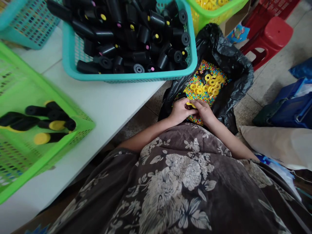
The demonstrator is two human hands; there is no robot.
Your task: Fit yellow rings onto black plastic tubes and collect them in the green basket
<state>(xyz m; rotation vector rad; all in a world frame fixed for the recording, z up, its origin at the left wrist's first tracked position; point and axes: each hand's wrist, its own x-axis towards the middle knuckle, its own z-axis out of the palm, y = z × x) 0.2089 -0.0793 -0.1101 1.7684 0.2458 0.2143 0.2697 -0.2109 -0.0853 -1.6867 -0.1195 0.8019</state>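
Over a bag of tiny coloured beads [197,119], my left hand [180,111] and my right hand [204,111] meet with fingers curled in. Pinched between them is a small yellow plastic piece [191,104], its far side covered by my fingers. Something dark shows beside it, too small to make out. Just beyond my hands, several yellow rings [211,85] lie heaped on the beads, with a black part [204,76] among them. The beads sit inside a black plastic bag [240,70] with its mouth spread wide.
On the white table [117,107] at left stand a teal basket [126,77] full of black plastic tubes [143,34] and a green basket [60,100] holding several tubes with yellow ends. A red stool [278,32], another green basket [219,15] and blue bins [290,107] surround the bag.
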